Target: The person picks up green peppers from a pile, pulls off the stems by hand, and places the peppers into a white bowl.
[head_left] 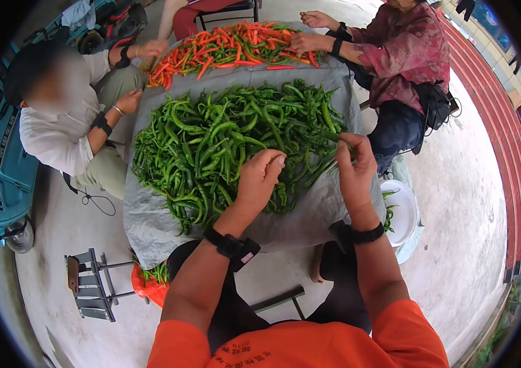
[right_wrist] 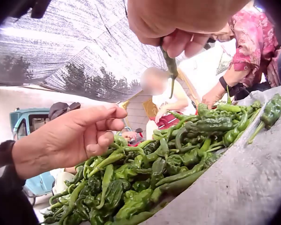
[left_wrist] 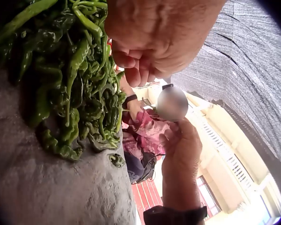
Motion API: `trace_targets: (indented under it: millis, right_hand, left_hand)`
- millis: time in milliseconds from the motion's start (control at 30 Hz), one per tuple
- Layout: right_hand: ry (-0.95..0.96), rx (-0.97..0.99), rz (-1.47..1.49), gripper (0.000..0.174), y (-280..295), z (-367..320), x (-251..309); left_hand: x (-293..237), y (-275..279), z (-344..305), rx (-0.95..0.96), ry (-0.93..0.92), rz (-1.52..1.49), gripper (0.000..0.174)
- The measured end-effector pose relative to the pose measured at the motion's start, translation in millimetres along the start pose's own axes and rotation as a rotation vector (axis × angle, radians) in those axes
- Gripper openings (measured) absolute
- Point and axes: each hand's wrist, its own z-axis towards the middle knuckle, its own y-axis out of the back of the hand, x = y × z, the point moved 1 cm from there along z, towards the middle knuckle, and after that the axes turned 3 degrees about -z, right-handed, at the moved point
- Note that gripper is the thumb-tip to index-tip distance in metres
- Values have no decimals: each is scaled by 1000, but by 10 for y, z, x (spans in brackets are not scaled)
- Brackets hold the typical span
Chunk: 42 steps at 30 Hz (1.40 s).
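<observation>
A broad heap of green chili peppers (head_left: pixel 211 141) lies on the grey-covered table (head_left: pixel 315 214). Over its right side, my right hand (head_left: pixel 357 168) pinches a single green chili pepper (right_wrist: pixel 170 68), which hangs tip down from the fingertips in the right wrist view. My left hand (head_left: pixel 258 181) hovers above the near part of the heap, fingers curled and thumb close to the index finger. In the right wrist view the left hand (right_wrist: pixel 72 136) shows nothing between its fingers.
Red and orange chilies (head_left: pixel 224 46) form another pile at the table's far end. People sit left and right, hands near that pile. A white bucket (head_left: pixel 403 211) stands right of the table; a red bag (head_left: pixel 150 283) of green chilies and a small folding chair (head_left: pixel 92 285) are at left.
</observation>
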Motion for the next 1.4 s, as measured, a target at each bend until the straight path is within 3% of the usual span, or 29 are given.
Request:
trace_targets:
  millis: [67,167,367,467,500,600,633,733,867,967,1067,1267,1333,1400]
  right_hand:
    - [230,-25,-226,10,19,0,107]
    - [-151,71,318,11,-95,-58,125]
    - [-748,418,553,20,-432,-375,55]
    - [-787,535,613,22,-529,-474,53]
    - [-778,581,596,22,-546,-489,23]
    - [-228,549,-159,20,-423,-382,20]
    - [-64,463,-456,29,-374,-338,56]
    - [-26,376,-699,34,-264,-289,-123]
    - [-113,527,-782,36,-245,-312,-290]
    - [-171,556,-838,36,-317,-291,-244]
    - [-155,529,-838,35,-368,-283,-325]
    - [-117,353,-558,22,-461,-262,-478]
    - [-196,267,-411,17,-481,-227,-400]
    - [-333,215,-63,15,-523,-280,-276]
  left_hand:
    - [-4,3,11,20,13,6,21]
    - [-48,-26,16,18,-3,-54,27]
    - [-124,-51,6,27,17,-160,33]
    - [-101,12,11,25,52,-138,27]
    - [-99,30,12,25,64,-107,26]
    - [-146,75,6,-64,87,-38,23]
    - [-153,105,8,-88,72,-12,23]
    - [-109,173,16,-145,80,29,23]
    - [-125,252,57,-146,227,-27,25]
    - [117,181,105,-357,-59,5,45]
    - [-12,181,106,-339,-66,63,62]
    - [-91,194,83,-282,-332,205,40]
    - [-25,197,57,-204,-248,124,27]
    - [-24,181,23,-94,-96,57,21]
